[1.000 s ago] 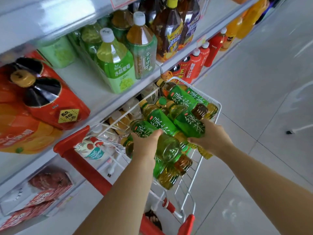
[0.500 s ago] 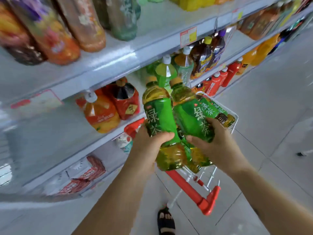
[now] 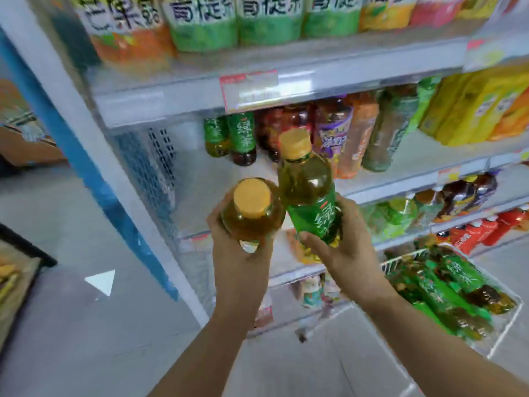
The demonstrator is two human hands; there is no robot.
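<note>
My left hand (image 3: 243,262) grips a green tea bottle (image 3: 252,213) with a yellow cap, seen almost from the top. My right hand (image 3: 346,253) grips a second green tea bottle (image 3: 309,193) with a green label, held upright and touching the first. Both bottles are raised in front of the middle shelf (image 3: 200,202), whose left part is bare. At the back of that shelf stand two matching green tea bottles (image 3: 232,136).
A white wire trolley basket (image 3: 503,330) at lower right holds several green tea bottles. Shelves above and to the right carry many coloured drink bottles. A blue and white upright (image 3: 94,173) ends the shelving on the left. Grey tiled floor lies below.
Both hands have lifted the two bottles out of the trolley basket and up to the middle shelf. The view has swung left and upward; the trolley now sits at lower right.
</note>
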